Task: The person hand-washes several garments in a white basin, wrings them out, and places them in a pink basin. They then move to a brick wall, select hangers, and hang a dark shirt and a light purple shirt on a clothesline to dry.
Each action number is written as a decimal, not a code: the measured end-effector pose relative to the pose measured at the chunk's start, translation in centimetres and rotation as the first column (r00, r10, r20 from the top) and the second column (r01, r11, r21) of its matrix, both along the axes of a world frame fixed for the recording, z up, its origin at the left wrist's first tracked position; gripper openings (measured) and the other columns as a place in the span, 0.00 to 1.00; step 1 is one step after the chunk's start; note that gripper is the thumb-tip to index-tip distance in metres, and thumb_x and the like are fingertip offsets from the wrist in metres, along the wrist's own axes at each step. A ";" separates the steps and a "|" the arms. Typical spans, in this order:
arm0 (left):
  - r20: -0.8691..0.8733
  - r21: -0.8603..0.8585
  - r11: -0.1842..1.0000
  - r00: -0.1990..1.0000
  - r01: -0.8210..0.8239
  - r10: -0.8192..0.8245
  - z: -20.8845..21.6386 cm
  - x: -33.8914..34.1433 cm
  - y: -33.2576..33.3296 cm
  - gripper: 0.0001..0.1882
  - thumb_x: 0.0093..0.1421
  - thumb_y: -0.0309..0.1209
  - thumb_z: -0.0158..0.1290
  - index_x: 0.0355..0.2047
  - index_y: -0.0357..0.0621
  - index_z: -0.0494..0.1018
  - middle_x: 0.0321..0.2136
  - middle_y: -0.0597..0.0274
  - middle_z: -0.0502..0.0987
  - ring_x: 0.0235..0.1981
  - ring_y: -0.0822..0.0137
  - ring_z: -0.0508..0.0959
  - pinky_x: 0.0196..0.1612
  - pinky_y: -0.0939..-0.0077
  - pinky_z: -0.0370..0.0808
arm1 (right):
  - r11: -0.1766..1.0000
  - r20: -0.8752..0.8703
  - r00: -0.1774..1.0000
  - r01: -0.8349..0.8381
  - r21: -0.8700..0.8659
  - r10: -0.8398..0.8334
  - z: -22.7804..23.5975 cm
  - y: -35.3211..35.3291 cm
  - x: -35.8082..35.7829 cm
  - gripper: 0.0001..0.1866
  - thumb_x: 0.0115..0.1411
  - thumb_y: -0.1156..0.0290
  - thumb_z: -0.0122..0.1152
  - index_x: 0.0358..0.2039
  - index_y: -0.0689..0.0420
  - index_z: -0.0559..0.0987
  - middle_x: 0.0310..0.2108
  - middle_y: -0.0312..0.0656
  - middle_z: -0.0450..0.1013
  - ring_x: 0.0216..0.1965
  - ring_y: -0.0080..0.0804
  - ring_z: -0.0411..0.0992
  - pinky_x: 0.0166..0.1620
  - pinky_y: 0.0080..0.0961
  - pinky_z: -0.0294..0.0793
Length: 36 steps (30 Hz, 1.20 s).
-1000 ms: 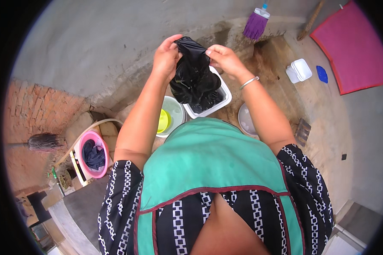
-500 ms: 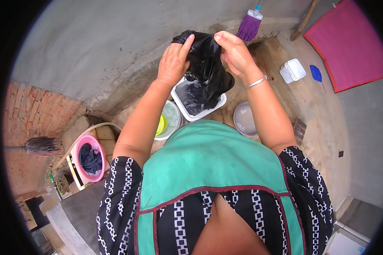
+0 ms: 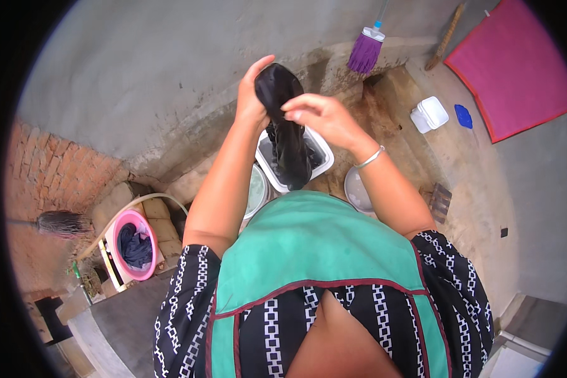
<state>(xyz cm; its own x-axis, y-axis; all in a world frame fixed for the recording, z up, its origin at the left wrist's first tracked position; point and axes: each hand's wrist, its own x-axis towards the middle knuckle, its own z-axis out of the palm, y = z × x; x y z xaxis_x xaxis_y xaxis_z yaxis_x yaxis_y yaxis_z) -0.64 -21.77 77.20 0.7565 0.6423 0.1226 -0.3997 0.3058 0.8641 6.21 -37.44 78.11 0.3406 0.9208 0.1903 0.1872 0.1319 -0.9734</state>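
Observation:
A wet black cloth [image 3: 290, 151] hangs bunched from my left hand [image 3: 251, 104], its upper end rounded and smooth. One digit of that hand points up beside the cloth; the others are partly hidden behind it. My right hand [image 3: 327, 121] comes in from the right, its fingers stretched loosely and slightly apart, the tips at the cloth's right side. Below, the cloth's lower part hangs over a white rectangular basin [image 3: 325, 165] with dark water in it.
Beside the basin stand a round tub [image 3: 258, 189] and a grey round bowl [image 3: 357, 189]. A pink tub [image 3: 151, 268] of dark clothes sits at left. White containers [image 3: 429, 114], a blue item [image 3: 463, 116], a purple mop [image 3: 365, 53] and a magenta mat [image 3: 516, 75] are at right.
The cloth was spread between both hands; now it hangs narrow from my left hand. My right hand has moved down and left, loosening its pinch on the upper edge.

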 end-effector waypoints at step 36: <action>-0.626 0.765 0.046 0.758 0.643 -0.181 4.0 -0.3 -0.6 0.30 0.39 0.11 0.42 0.43 0.50 0.72 0.34 0.50 0.76 0.36 0.55 0.76 0.42 0.71 0.71 | 0.838 -0.544 0.837 0.257 0.481 0.055 5.0 4.2 7.0 0.13 0.61 0.75 0.45 0.45 0.64 0.71 0.35 0.42 0.74 0.35 0.27 0.74 0.41 0.23 0.75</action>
